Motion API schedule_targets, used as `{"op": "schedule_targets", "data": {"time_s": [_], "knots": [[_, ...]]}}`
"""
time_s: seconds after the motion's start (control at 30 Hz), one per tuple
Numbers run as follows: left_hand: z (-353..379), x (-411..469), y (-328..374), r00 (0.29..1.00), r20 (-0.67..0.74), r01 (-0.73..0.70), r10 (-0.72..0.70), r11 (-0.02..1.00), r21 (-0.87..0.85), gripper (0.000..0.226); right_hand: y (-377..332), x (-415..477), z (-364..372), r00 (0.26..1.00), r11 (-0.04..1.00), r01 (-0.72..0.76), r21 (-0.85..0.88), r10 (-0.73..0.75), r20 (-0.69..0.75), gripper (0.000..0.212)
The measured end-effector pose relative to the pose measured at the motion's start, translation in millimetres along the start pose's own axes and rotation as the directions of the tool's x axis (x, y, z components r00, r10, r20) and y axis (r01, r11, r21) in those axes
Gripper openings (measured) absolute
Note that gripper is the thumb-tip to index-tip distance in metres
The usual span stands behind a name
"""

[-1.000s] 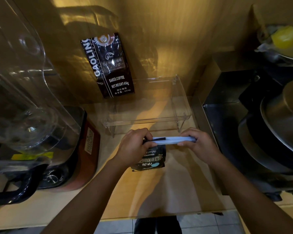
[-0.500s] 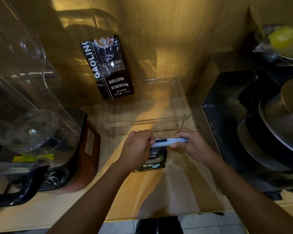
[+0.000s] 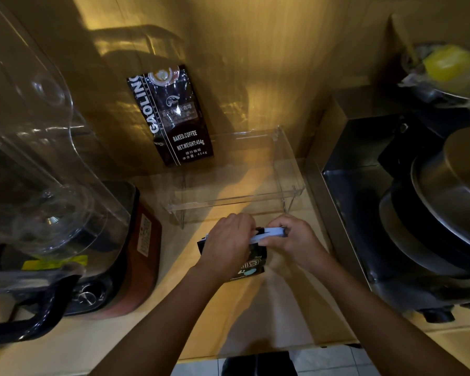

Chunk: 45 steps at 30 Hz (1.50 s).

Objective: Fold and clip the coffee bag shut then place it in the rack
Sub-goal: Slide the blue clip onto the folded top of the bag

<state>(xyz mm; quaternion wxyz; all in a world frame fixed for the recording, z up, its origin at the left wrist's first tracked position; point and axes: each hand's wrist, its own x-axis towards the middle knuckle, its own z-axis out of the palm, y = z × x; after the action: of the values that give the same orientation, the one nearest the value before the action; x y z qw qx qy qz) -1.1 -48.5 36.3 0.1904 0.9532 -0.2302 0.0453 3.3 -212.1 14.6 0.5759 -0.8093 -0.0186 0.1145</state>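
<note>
Just in front of the clear acrylic rack (image 3: 282,169), on the tan tabletop (image 3: 269,308), stands the small black coffee bag (image 3: 248,267). Left hand (image 3: 228,240) and right hand (image 3: 288,237) are both clamped on one white-blue clip bar (image 3: 269,232), its long axis left-right across the bag top. Rack lies straight ahead, equally near both hands. One rack; two bags counting the large black bag (image 3: 174,115) leaning behind.

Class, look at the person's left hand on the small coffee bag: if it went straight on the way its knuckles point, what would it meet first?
Most likely the front lip of the clear rack, just beyond the left hand and the white clip; depth is hard to judge.
</note>
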Motion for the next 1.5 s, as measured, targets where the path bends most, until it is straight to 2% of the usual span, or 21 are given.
{"op": "schedule_targets", "data": {"time_s": [0.1, 0.23, 0.33, 0.47, 0.6, 0.73, 0.83, 0.97, 1.0, 1.07, 1.17, 1.33, 1.5], "knots": [[-2, 0, -3, 0.999, 0.022, -0.040, 0.040, 0.999, 0.016, 0.006, 1, 0, -6, 0.995, 0.997, -0.016, 0.076, 0.009, 0.100, 0.015], [-4, -4, -3, 0.996, -0.031, -0.087, 0.088, 0.996, 0.003, 0.009, 4, 0, -8, 0.999, 0.991, -0.016, 0.135, 0.009, 0.053, 0.022], [-4, -7, -2, 0.995, -0.059, -0.077, 0.075, 0.997, -0.030, 0.008, 5, 2, -6, 0.999, 0.995, 0.019, 0.100, -0.023, 0.040, 0.025], [-3, -6, -3, 0.998, -0.021, -0.062, 0.061, 0.996, -0.057, 0.013, 3, 5, -2, 0.998, 0.995, 0.029, 0.093, -0.034, 0.055, 0.023], [-4, -6, -4, 0.997, -0.051, -0.059, 0.055, 0.994, -0.088, 0.003, 0, 7, 5, 0.994, 0.994, 0.105, 0.001, -0.105, 0.027, 0.026], [-3, -6, -4, 0.997, -0.068, -0.040, 0.033, 0.993, -0.114, 0.019, 1, 8, 9, 0.991, 0.990, 0.135, -0.037, -0.134, 0.021, 0.024], [-3, -6, 0, 0.996, -0.085, -0.016, 0.004, 0.989, -0.144, 0.004, 4, 8, 8, 0.990, 0.990, 0.142, -0.023, -0.142, 0.010, 0.023], [-8, -9, -2, 0.998, -0.065, 0.005, -0.018, 0.983, -0.181, 0.005, 7, 7, 10, 0.982, 0.977, 0.187, -0.100, -0.188, -0.003, 0.027], [-9, -9, -2, 0.998, -0.066, 0.004, -0.018, 0.980, -0.199, 0.011, 7, 7, 10, 0.982, 0.976, 0.188, -0.111, -0.189, -0.007, 0.026], [-9, -7, -5, 0.998, -0.066, -0.008, -0.006, 0.976, -0.219, 0.021, 7, 9, 10, 0.984, 0.981, 0.178, -0.076, -0.179, -0.011, 0.027], [-8, -7, -5, 0.997, -0.080, -0.028, 0.010, 0.973, -0.230, 0.017, 5, 10, 12, 0.985, 0.985, 0.173, -0.018, -0.173, 0.003, 0.030], [-6, -5, -1, 0.992, -0.127, -0.041, 0.007, 0.964, -0.262, 0.030, 1, 7, 16, 0.990, 0.989, 0.137, 0.060, -0.137, 0.004, 0.031], [-2, -3, 3, 0.995, -0.095, -0.009, -0.016, 0.968, -0.249, 0.016, 6, 6, 14, 0.999, 0.995, 0.047, -0.083, -0.049, -0.018, 0.028]]}}
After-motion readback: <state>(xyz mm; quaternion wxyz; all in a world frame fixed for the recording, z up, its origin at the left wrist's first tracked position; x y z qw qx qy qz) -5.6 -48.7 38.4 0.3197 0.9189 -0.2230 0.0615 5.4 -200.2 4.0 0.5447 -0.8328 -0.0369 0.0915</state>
